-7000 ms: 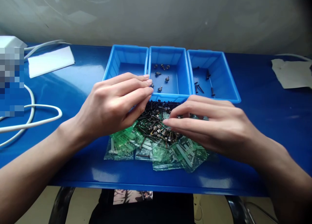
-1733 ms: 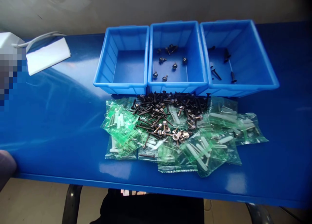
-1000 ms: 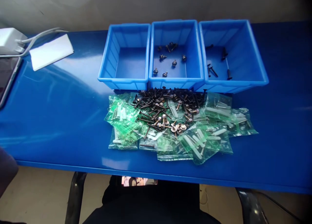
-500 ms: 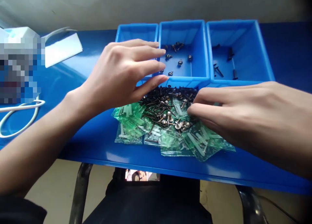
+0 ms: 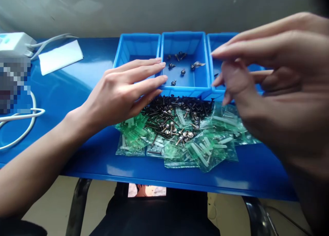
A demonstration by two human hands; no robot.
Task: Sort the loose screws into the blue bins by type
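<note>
Left hand [image 5: 125, 90]: empty and open, fingers loosely spread, tips just short of the front rim of the middle blue plastic bin [image 5: 185, 92]. Right hand [image 5: 267, 82]: raised close to the camera and blurred, fingers curled and narrowly apart above the right blue plastic bin [image 5: 221, 35]; no telling whether anything small sits between them. Just below and between both hands, a loose heap of dark metal screws [image 5: 177, 109] with silver washers [image 5: 189, 135], lying on clear green plastic bags [image 5: 203, 153] of white wall plugs. Beyond the left fingertips, the left blue plastic bin [image 5: 136, 35].

Main risks: a wrist or fingertip brushing the heap and scattering screws across the glossy blue table [image 5: 257, 171]; a hasty release dropping a part into the wrong bin, since all three bins stand touching; slippery bags sliding and carrying screws toward the table edge.
</note>
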